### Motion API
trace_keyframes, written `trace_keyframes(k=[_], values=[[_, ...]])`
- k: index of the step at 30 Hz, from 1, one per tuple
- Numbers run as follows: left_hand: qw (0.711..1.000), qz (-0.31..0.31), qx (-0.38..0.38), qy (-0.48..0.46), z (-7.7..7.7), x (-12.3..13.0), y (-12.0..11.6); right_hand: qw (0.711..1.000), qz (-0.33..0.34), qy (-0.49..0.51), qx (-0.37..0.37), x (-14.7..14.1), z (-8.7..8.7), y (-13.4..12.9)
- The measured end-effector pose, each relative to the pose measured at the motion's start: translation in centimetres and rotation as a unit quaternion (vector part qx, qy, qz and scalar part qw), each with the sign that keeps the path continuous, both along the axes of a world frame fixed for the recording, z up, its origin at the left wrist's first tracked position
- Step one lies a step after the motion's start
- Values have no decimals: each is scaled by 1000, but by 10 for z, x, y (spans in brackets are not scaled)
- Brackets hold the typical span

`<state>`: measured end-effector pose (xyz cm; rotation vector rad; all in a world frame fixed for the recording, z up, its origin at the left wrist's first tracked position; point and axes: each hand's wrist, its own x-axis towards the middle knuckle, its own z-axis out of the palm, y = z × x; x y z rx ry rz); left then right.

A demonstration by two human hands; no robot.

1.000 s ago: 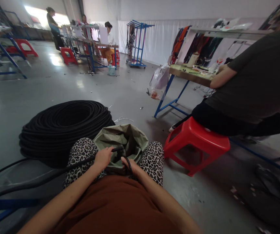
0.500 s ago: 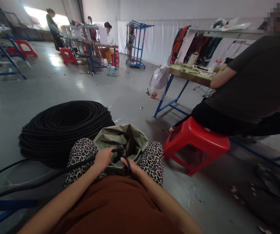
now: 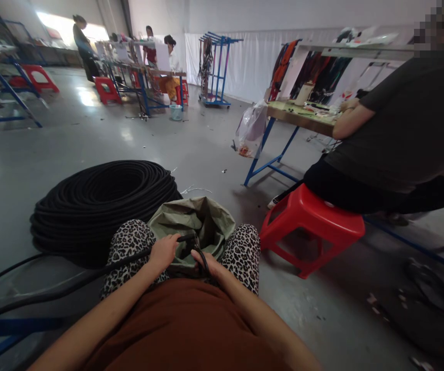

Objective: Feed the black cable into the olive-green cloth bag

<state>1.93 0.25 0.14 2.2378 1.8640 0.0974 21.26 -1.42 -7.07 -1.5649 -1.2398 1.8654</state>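
- A coil (image 3: pixel 90 221) of black cord lies on the floor (image 3: pixel 129 139) to the left, just beside the sack (image 3: pixel 164 216) that stands open between the knees (image 3: pixel 131 239).
- Close on the right, a red stool (image 3: pixel 310 221) carries a seated co-worker (image 3: pixel 403 118) in dark clothes, facing a bench (image 3: pixel 299 119); a clear bag (image 3: pixel 252 123) hangs at its left end.
- White threads (image 3: pixel 197 189) lie on the floor beyond the sack; farther off stand a blue rack (image 3: pixel 222 72) and a pale blue basket (image 3: pixel 176 112), with more people near the far left.
- A blue frame (image 3: pixel 21 325) sits under the cord at the near left.
- The sack's inside is dark and its contents cannot be made out; the scissors' blades are small and blurred, and how wide they stand is unclear. The co-worker is cut off by the right edge, and the dark heap (image 3: pixel 430 309) at the near right is indistinct.
- The cord (image 3: pixel 102 273) runs from the near left edge across the left thigh to above the sack's mouth, its long axis rising gently, its end pointing right and far.
- The left hand's (image 3: pixel 163 252) grip is clamped on the cord near that end; the right hand's (image 3: pixel 209 263) grip is closed round the black handles of the scissors (image 3: pixel 205 260), whose blades point far, at the cord's end.
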Motion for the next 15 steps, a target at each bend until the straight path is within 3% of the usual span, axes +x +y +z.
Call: trace_keyframes(k=[15], values=[[1000,-11,-17,2,-3,0,-2,999,-39,3,-20,-4,5,-2]])
